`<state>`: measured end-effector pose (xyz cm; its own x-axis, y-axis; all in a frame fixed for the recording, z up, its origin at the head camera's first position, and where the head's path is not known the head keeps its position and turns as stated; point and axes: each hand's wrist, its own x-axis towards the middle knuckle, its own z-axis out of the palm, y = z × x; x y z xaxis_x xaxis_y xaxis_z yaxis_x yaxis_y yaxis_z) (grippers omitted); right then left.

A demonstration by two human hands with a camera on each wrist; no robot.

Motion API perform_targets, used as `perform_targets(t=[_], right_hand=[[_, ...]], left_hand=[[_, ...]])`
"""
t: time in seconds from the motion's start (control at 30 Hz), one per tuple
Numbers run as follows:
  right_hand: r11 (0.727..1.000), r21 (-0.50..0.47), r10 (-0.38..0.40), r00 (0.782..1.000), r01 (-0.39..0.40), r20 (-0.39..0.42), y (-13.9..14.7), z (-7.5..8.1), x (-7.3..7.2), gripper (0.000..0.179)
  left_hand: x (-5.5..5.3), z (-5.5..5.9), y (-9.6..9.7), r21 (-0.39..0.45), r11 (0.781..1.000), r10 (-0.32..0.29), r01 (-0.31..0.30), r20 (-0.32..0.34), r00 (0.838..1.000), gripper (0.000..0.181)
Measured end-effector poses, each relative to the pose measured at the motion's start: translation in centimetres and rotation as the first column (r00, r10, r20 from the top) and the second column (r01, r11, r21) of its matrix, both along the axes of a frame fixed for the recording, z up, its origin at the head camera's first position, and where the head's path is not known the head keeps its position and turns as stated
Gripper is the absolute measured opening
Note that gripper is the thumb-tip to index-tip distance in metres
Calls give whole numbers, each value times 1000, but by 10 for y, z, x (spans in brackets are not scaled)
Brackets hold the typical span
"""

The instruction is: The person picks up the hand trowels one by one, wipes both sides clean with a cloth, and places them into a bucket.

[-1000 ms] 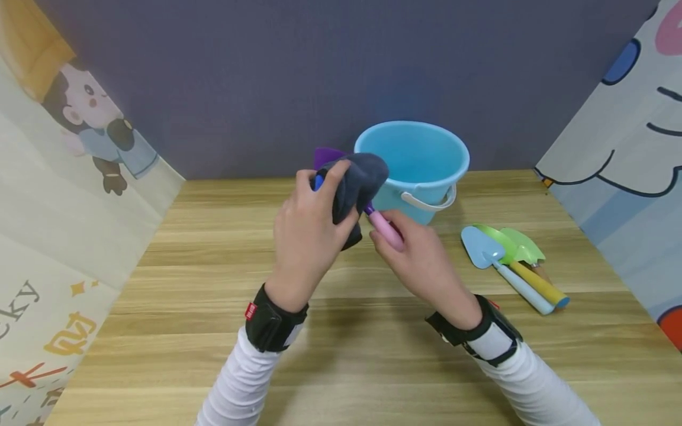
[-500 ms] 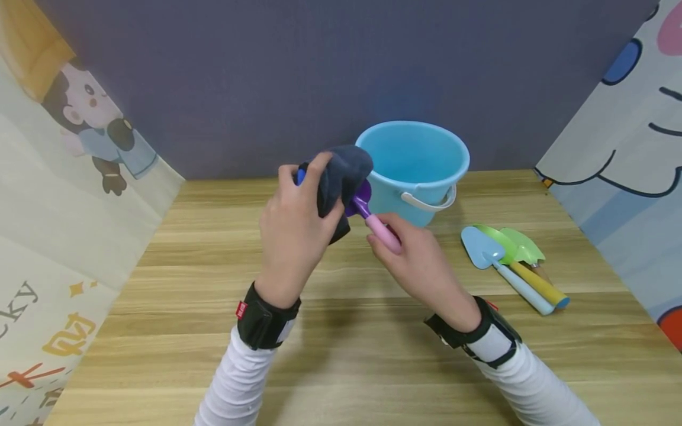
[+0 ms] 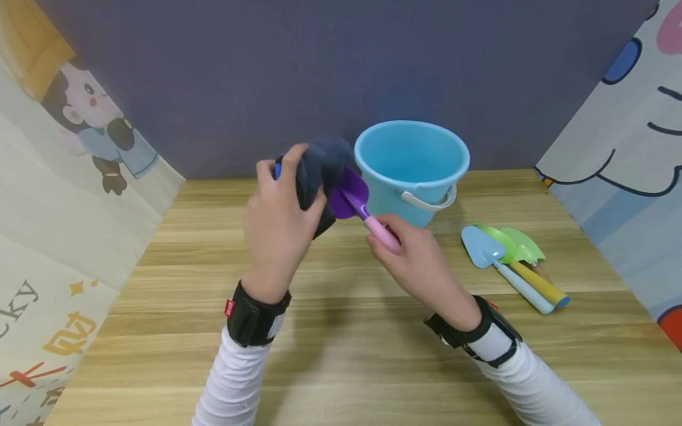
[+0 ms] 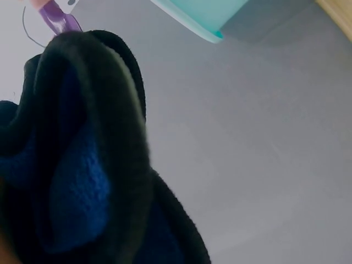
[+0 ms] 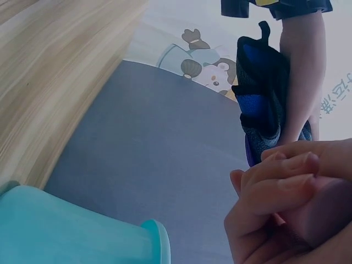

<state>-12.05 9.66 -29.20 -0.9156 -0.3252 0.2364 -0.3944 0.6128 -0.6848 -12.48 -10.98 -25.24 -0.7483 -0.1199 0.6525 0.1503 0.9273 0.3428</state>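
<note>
My left hand grips a bunched dark grey-blue cloth; its blue side and black edging fill much of the left wrist view. In my right hand is the pink handle of a small toy shovel with a purple blade. The cloth overlaps the blade's left edge in the head view. Curled fingers wrap the handle in the right wrist view. Both hands are held over the wooden table, in front of a light blue bucket.
Right of the bucket, a light blue trowel, a green tool with a yellow handle and another green tool lie together on the wooden table. A dark grey panel stands behind, with printed side panels left and right.
My left hand has moved left with the cloth, uncovering more of the purple blade. The right hand has stayed almost in place, still holding the shovel's handle.
</note>
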Motion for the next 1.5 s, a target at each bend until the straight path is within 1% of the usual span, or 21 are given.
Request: perform_targets(t=[0.23,0.4,0.63,0.8,0.9,0.97,1.1,1.33,1.5], right_hand=[[1000,-4,9,1000,-9,20,0,0,0,34],[1000,-13,20,1000,-20,10,1,0,-1,33],[1000,-23,22,1000,-21,18,1,1,0,32],[999,-36,13,1000,-13,-7,4,1,-3,30],[999,-34,0,1000,0,-9,6,1,-5,29],[1000,-27,-12,1000,12,-6,8,2,-6,30],[1000,-11,-29,1000,29,8,8,1,-8,31],[999,-3,-41,998,41,48,9,0,-10,33],[999,-24,-48,998,49,38,9,0,-11,36]], left_hand=[[2,4,-6,19,999,38,-38,14,999,54],[3,6,-10,31,998,56,-56,-3,998,53],[4,8,-20,71,992,105,-103,-27,994,52],[6,10,-26,110,986,127,-123,-24,992,53],[7,11,-26,117,985,135,-130,-37,990,53],[8,11,-26,115,985,132,-126,-52,990,52],[13,11,-25,117,989,103,-94,-78,992,52],[21,14,-20,129,992,22,-7,-109,994,54],[23,16,-15,96,995,-27,39,-126,992,54]])
